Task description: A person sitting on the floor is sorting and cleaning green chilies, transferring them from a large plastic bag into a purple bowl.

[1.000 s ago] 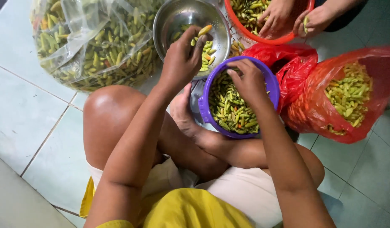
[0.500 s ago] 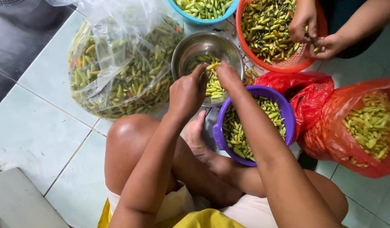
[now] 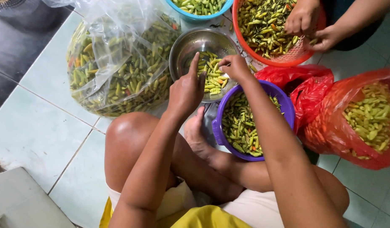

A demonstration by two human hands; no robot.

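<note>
Hands meet over steel bowl [image 3: 194,45]: right hand [image 3: 234,67] pinching 1 chili, left hand [image 3: 187,90] just beside, fingers loose and empty.

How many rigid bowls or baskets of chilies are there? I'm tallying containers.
4: metal bowl under both hands, purple basket beside it, orange basket and blue bowl at top. More may lie out of frame.

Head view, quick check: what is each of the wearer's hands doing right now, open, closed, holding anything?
Left hand: open, fingers spread over the metal bowl, holding nothing visible.
Right hand: fingers pinched closed above the bowl; whether they hold a chili cannot be told.
</note>
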